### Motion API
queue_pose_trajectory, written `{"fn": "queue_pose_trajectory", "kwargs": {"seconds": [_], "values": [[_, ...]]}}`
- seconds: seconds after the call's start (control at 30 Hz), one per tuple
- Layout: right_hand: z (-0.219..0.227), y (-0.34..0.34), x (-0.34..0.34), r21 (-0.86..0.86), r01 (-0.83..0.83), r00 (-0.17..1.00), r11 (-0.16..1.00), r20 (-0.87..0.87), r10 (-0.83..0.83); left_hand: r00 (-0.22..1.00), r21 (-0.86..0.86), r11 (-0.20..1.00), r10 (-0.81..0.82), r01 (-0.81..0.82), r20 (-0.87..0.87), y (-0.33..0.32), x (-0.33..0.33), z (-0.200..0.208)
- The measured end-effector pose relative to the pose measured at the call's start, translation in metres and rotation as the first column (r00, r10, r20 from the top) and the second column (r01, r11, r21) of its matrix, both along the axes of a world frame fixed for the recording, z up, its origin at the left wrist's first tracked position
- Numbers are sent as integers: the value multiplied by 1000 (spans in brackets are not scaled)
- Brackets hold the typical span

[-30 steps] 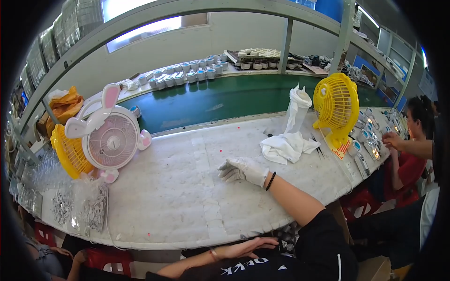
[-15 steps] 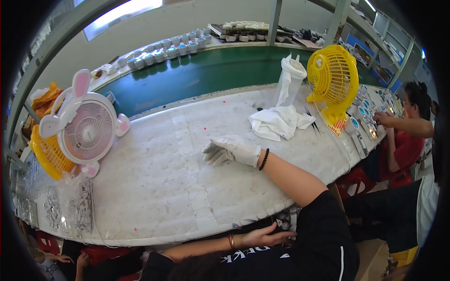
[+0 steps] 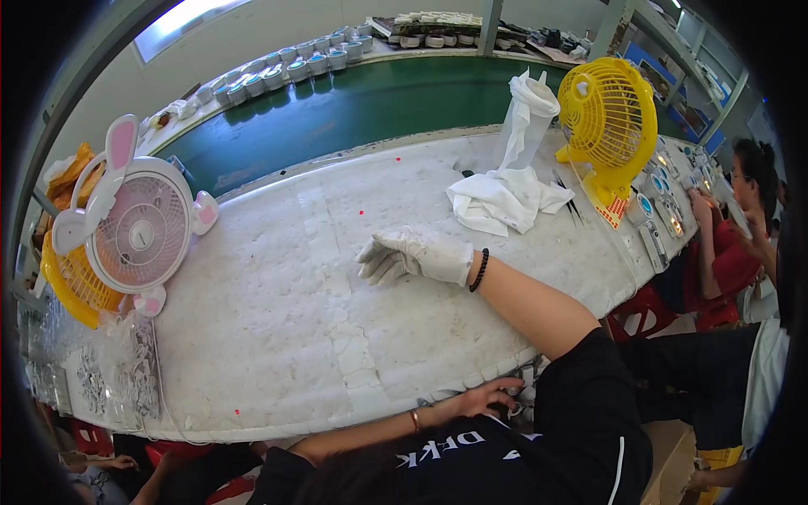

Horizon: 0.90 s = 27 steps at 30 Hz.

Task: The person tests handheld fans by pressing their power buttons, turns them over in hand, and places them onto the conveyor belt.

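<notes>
My right hand (image 3: 418, 254), in a white glove with a black bead bracelet at the wrist, rests over the middle of the white table (image 3: 278, 337). Its fingers are loosely bent, with nothing seen in them. Bare, my left hand (image 3: 481, 399) crosses in front of my body to the table's near edge. Its fingers are apart, over small grey parts (image 3: 526, 394) sitting just below that edge. Whether they touch a part is hard to make out. Beyond the right hand lie a crumpled white cloth (image 3: 505, 202) and black tweezers (image 3: 572, 202).
A white rabbit-eared fan (image 3: 141, 227) and a yellow fan (image 3: 67, 282) stand at left, near clear bags (image 3: 126, 362). A translucent container (image 3: 526, 126) and another yellow fan (image 3: 608, 126) stand far right. Behind runs a green belt (image 3: 353, 109). A co-worker (image 3: 715, 244) sits at right.
My left hand has risen slightly toward the table edge, its fingers more bent over the grey parts. The gloved right hand stays nearly in place, and the view has shifted a little.
</notes>
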State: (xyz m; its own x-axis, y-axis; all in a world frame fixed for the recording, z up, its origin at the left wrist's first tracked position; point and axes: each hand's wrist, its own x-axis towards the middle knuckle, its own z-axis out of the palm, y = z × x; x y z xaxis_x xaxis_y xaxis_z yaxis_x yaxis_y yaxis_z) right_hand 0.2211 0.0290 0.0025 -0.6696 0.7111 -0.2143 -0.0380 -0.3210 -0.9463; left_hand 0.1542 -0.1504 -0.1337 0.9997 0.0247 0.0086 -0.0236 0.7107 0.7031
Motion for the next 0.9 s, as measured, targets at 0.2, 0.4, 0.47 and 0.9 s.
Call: {"fn": "queue_pose_trajectory", "kwargs": {"seconds": [0.2, 0.4, 0.47, 0.9], "values": [[-9, 5, -3, 15, 5, 1000, 1000, -2, -5, 995, -145, 989, 43, -30, 85, 10, -23, 1], [-7, 4, -1, 75, -12, 1000, 997, 1, 12, 998, -17, 998, 56, -56, 7, 18, -41, 10], [-7, 1, 0, 92, -10, 1000, 996, -7, 10, 998, 36, 998, 59, -58, -23, 26, -50, 12], [-7, -1, 2, 89, -8, 1000, 996, 4, 8, 976, 300, 949, 151, -98, -157, 27, -129, 5]]}}
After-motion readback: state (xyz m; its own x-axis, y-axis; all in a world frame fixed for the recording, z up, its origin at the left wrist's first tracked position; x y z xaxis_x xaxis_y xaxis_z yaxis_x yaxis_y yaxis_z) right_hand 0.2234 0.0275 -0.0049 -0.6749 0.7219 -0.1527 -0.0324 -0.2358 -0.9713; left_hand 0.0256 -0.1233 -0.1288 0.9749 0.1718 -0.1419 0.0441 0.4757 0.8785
